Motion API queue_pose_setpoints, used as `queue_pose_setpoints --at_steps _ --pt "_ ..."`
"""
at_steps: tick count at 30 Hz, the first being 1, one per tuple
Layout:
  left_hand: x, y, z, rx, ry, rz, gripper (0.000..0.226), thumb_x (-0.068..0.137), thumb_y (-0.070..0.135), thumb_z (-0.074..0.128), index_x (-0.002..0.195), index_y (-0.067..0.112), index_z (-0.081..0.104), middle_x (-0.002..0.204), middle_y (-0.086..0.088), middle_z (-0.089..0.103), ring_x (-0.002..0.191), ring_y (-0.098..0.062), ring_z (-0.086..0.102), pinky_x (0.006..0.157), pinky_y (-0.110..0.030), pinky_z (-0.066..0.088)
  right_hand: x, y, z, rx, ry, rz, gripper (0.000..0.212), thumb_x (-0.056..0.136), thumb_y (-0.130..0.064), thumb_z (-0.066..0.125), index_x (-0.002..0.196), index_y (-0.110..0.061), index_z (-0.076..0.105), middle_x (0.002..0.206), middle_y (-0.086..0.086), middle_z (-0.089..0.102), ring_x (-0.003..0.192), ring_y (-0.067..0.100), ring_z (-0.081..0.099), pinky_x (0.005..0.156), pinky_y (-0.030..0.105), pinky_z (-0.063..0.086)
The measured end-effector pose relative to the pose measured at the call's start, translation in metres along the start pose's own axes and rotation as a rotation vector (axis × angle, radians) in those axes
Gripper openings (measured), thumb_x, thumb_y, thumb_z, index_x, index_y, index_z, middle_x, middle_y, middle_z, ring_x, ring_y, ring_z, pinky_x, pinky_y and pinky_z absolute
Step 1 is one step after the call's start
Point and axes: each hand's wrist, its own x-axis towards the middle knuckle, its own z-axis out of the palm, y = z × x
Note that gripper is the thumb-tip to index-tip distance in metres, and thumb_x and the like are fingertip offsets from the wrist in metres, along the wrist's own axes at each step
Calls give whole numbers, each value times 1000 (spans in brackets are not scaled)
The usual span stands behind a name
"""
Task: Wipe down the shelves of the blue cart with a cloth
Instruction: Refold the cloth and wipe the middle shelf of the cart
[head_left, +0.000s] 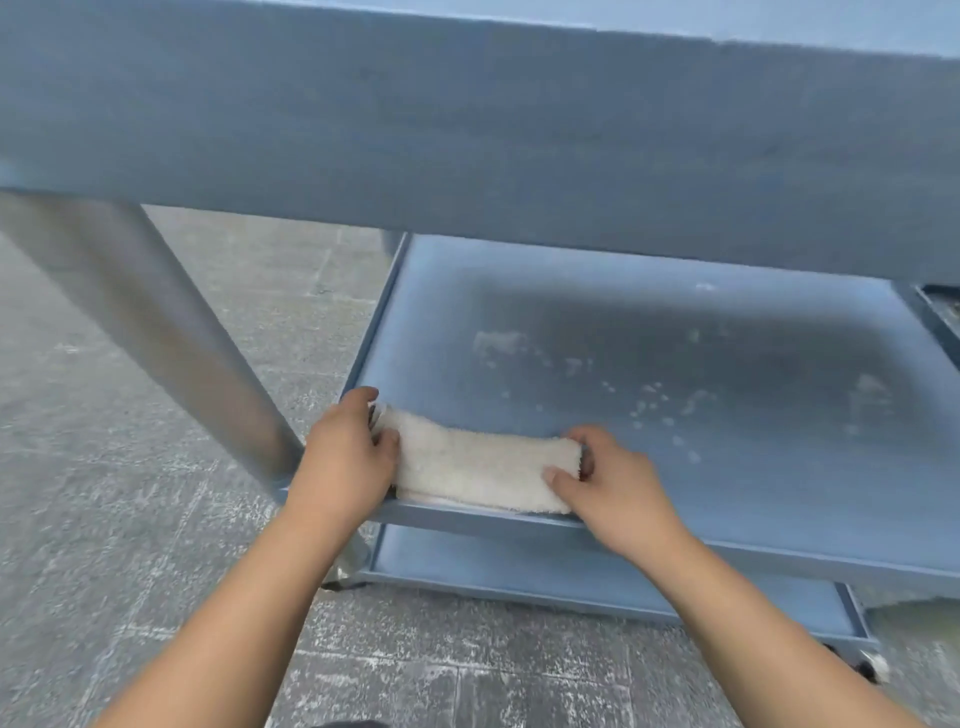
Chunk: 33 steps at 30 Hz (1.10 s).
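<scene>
A white fluffy cloth (480, 465), folded into a strip, lies at the front left corner of the blue cart's middle shelf (675, 353). My left hand (345, 457) grips the cloth's left end, and my right hand (610, 486) grips its right end. The shelf carries pale dusty specks and smears across its middle. Above it, the cart's top shelf edge (467, 130) fills the upper part of the view. Below, the bottom shelf (571, 571) shows under my arms.
A silver cart leg (156, 332) slants down at the left, meeting the middle shelf's corner. The floor (130, 519) is grey speckled tile. A caster wheel (872, 667) sits at the cart's lower right.
</scene>
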Motion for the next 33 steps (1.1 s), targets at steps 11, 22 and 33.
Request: queue_pose_setpoints --at_steps 11,22,33 --pt "-1 -6 1 174 -81 4 23 95 15 46 117 9 48 113 -17 52 105 -40 56 81 -46 46 -6 -17 7 -239 -41 -65 34 90 -37 63 118 -17 59 87 0 63 93 26 61 70 29 37" --pt "-20 -30 15 141 156 398 42 89 20 57 128 5 55 148 -16 43 141 -40 31 103 -52 41 -5 -8 14 -508 -13 -318 60 94 -52 46 145 -22 42 154 5 35 138 29 32 112 42 28" --pt "-62 -41 28 293 143 795 33 77 33 69 108 24 62 99 8 59 88 -18 58 76 -33 33 30 -62 10 -610 -361 -677 47 101 -40 43 146 -26 43 157 3 33 141 23 32 116 30 19"
